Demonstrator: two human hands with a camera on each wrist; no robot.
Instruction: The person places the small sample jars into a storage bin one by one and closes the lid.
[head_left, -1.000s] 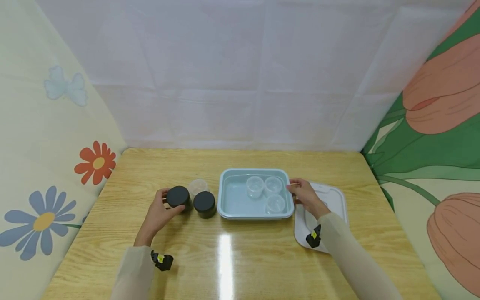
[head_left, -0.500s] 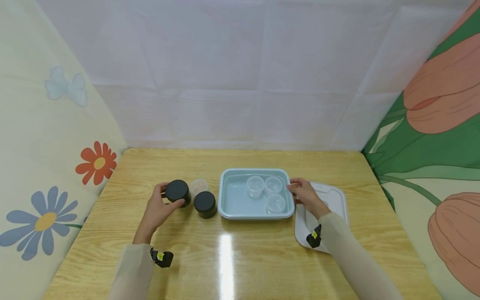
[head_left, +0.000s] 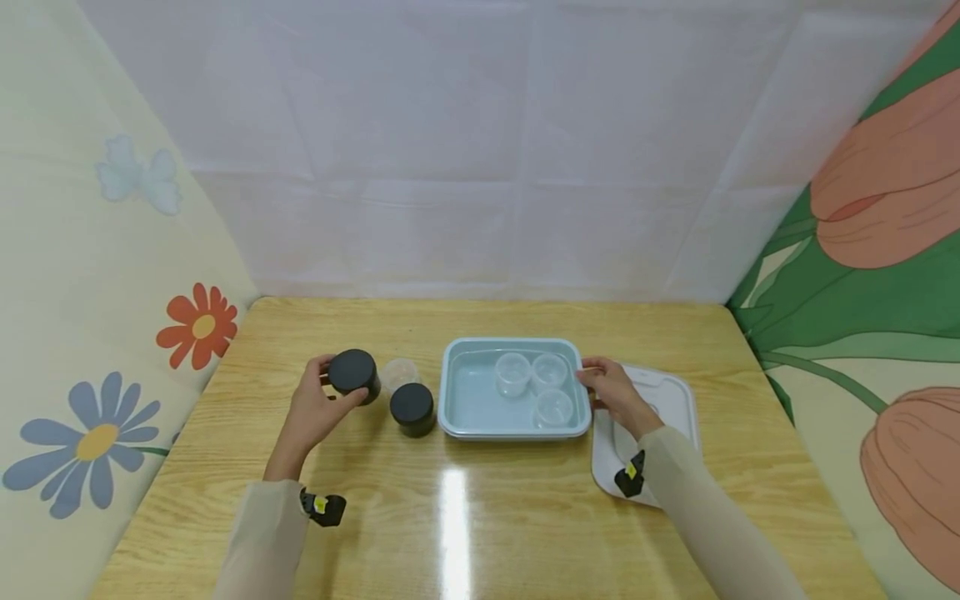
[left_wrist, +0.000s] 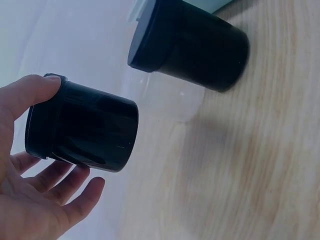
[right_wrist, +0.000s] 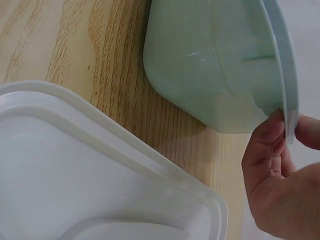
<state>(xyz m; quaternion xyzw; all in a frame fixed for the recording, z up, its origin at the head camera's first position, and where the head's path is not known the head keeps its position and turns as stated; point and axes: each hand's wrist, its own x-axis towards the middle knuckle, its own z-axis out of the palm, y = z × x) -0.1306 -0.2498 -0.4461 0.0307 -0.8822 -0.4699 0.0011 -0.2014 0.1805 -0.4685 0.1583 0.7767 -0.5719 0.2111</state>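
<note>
My left hand grips a black jar and holds it just above the wooden table; in the left wrist view the black jar lies between thumb and fingers. A second black jar stands beside it, with a clear cup behind. My right hand pinches the right rim of a pale blue tub holding three clear cups. The right wrist view shows the tub's rim between my fingertips.
A white lid lies flat on the table under my right forearm, right of the tub. Patterned fabric walls close in the left, back and right sides. The table's front half is bare wood.
My left hand has lifted the black jar up and slightly left, away from the second jar. The right hand has stayed on the tub's rim.
</note>
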